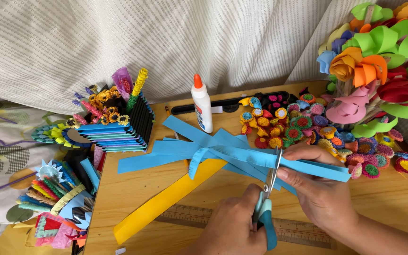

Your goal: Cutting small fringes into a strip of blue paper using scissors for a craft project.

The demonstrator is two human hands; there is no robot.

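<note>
My left hand [232,229] grips scissors [266,212] with light blue handles. Their blades stand open across the edge of a blue paper strip [260,158]. My right hand [319,189] pinches that strip just right of the blades and holds it a little above the wooden table [166,179]. The strip's lower edge left of the blades is cut into a fine fringe [201,158]. More blue strips [185,146] lie fanned out beneath it, and a long yellow strip [166,200] runs diagonally under them.
A white glue bottle [202,108] with an orange cap stands behind the strips. Several small fringed paper flowers [308,125] are heaped at right, below large curled paper flowers [378,71]. A ruler [298,231] lies near my hands. A blue-and-black holder [116,127] stands at left.
</note>
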